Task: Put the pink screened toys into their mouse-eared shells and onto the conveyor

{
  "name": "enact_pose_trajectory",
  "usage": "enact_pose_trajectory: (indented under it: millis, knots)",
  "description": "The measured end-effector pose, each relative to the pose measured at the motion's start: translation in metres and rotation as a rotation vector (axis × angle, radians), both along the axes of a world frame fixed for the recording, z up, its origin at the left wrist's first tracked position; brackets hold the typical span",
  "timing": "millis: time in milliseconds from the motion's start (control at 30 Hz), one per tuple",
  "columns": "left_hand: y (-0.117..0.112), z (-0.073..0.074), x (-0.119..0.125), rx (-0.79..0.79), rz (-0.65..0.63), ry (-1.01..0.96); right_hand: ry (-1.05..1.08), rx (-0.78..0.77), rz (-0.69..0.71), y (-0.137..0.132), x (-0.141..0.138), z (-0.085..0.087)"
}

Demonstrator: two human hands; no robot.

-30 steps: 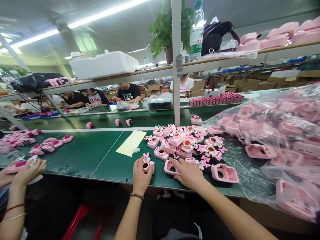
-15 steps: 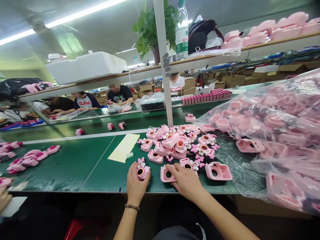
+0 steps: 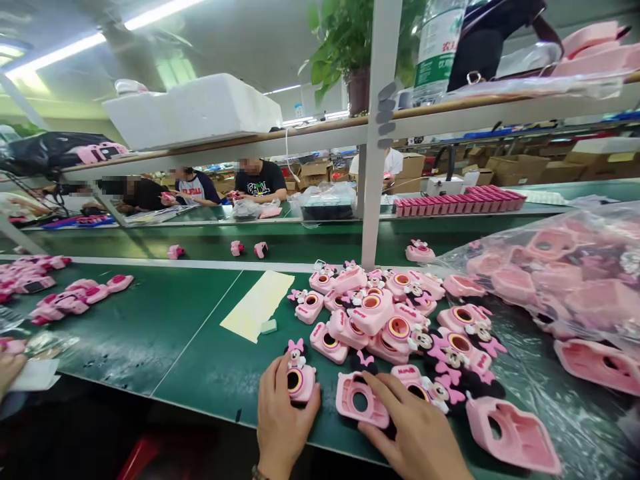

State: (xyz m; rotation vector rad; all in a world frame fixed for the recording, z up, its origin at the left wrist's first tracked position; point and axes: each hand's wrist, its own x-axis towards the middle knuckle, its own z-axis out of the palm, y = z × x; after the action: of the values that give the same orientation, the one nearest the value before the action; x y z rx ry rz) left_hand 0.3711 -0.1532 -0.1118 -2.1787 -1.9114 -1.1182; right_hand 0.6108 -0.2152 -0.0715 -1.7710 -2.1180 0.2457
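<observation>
My left hand [image 3: 285,407] is wrapped around a pink toy camera shell [image 3: 302,383], whose cartoon mouse figure with a pink bow stands up on top. Its round lens opening has a yellow and purple ring. To its right, my right hand [image 3: 410,427] grips a second pink shell [image 3: 354,402] that lies with its hollow inside up, thumb and fingers on its right end. A heap of pink camera shells [image 3: 371,307] lies just beyond both hands. Another hollow-side-up shell [image 3: 515,433] rests right of my right hand.
A clear plastic bag [image 3: 565,267] full of pink shells fills the right side. Yellow paper [image 3: 257,305] and a small green block [image 3: 269,327] lie left of the heap. More pink pieces [image 3: 75,297] sit at far left, near another person's hand [image 3: 10,370]. A shelf post [image 3: 377,167] rises behind.
The view has moved closer and turned left, so things appear larger. Both hands keep hold of their shells, and the shells have hardly shifted on the table.
</observation>
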Motion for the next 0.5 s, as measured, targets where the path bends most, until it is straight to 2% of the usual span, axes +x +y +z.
enact_pose_trajectory:
  millis: [133, 300, 500]
  knots:
    - [0.001, -0.003, -0.001, 0.009, -0.001, 0.04, 0.028, -0.024, 0.016, 0.007, 0.003, 0.007]
    - [0.001, 0.001, 0.005, 0.009, 0.008, 0.024, 0.073, -0.078, -0.038, 0.008, 0.002, 0.017]
    - [0.001, 0.005, 0.011, 0.114, 0.059, 0.077, 0.123, -0.121, -0.083, 0.01, 0.001, 0.023]
